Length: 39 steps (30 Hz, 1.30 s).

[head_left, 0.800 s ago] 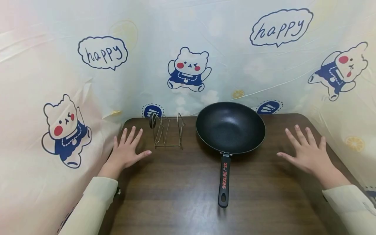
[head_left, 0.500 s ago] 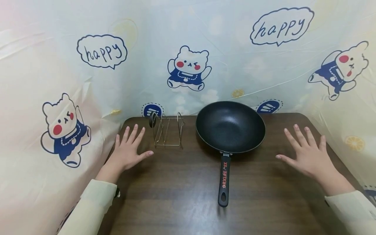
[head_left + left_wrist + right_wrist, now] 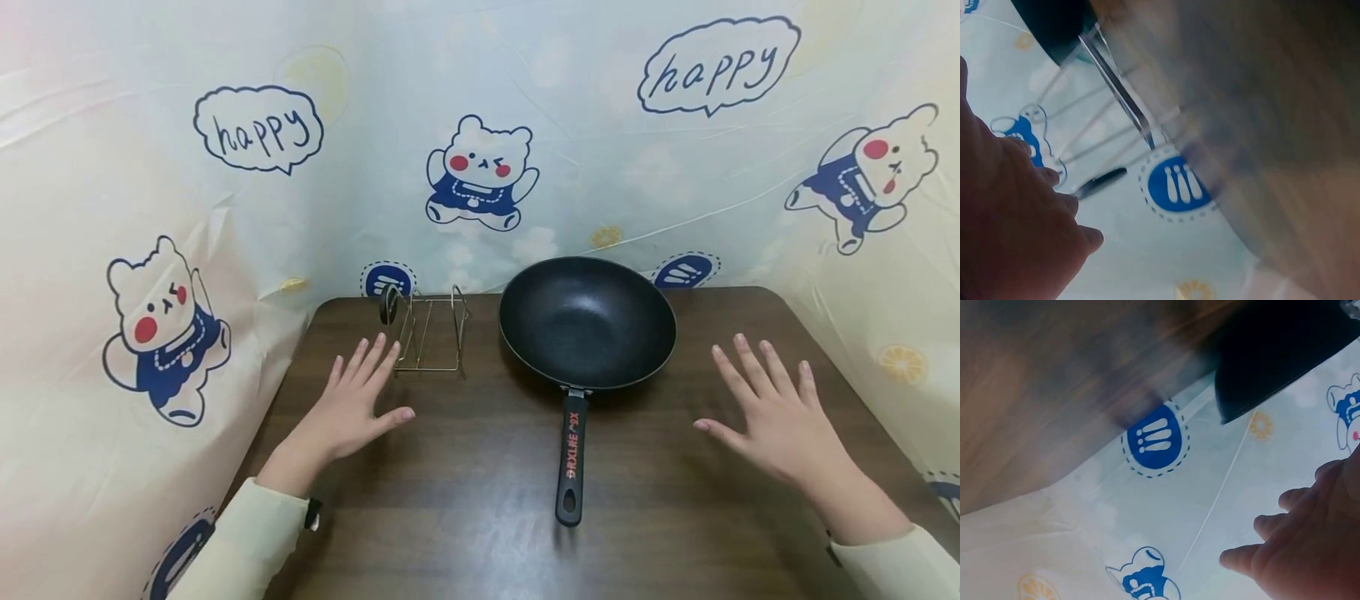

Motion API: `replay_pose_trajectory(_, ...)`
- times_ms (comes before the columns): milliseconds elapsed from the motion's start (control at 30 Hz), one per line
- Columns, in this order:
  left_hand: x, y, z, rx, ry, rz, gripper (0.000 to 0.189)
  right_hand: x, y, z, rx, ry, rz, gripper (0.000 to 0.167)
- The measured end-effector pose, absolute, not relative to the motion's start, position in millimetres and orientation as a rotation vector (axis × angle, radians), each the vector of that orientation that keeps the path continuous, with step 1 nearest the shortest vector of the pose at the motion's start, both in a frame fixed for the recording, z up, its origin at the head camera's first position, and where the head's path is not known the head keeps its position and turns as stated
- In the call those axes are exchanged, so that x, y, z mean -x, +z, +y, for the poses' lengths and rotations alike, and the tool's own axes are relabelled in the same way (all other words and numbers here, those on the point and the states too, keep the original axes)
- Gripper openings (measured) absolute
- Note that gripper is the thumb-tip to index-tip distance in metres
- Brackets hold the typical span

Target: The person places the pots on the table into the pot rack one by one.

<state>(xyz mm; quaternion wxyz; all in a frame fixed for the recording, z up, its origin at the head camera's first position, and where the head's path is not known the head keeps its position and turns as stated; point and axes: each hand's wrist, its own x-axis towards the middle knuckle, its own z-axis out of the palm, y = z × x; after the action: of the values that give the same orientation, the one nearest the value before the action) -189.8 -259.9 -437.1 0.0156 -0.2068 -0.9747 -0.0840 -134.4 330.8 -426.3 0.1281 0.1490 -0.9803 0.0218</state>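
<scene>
A black wok (image 3: 588, 325) sits toward the back of the wooden table, its black handle (image 3: 572, 467) with red lettering pointing at the person. To its left stands a wire rack (image 3: 427, 333) with a black round piece (image 3: 387, 305) at its left side. My left hand (image 3: 352, 417) is spread over the table, its fingertips overlapping the rack's front left corner in the head view. On the wok's right, my right hand (image 3: 780, 425) is spread as well, holding nothing. The left wrist view shows the rack's metal wires (image 3: 1119, 90) beyond the fingers.
The wooden table (image 3: 465, 517) reaches back to a cloth backdrop (image 3: 360, 192) printed with bears and "happy" bubbles. The cloth also rises along the table's left and right sides.
Both hands have drawn back toward the person, the left also moving rightward and the right slightly inward. The wok and the rack have stayed in place.
</scene>
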Motion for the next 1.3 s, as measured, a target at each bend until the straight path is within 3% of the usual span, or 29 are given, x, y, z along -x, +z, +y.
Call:
replay_pose_trajectory(267,173,-441,-237,0.808,-0.487,-3.028,0.092,121,-433,312,-0.568,0.209,-2.824,0.096)
replay_pose_trajectory(833,142,-457,-183,1.112,-1.413,-2.995,0.060,92,-430,270,-0.619,1.162,-2.857,0.065)
replay_pose_trajectory(1133,137,-463,-151,1.281,-2.153,-2.706,0.071,98,-421,253,-0.680,1.620,-2.806,0.048)
replay_pose_trajectory(1300,133,-458,-133,1.253,-2.776,-2.352,0.079,103,-412,245,-0.721,1.957,-2.710,0.055)
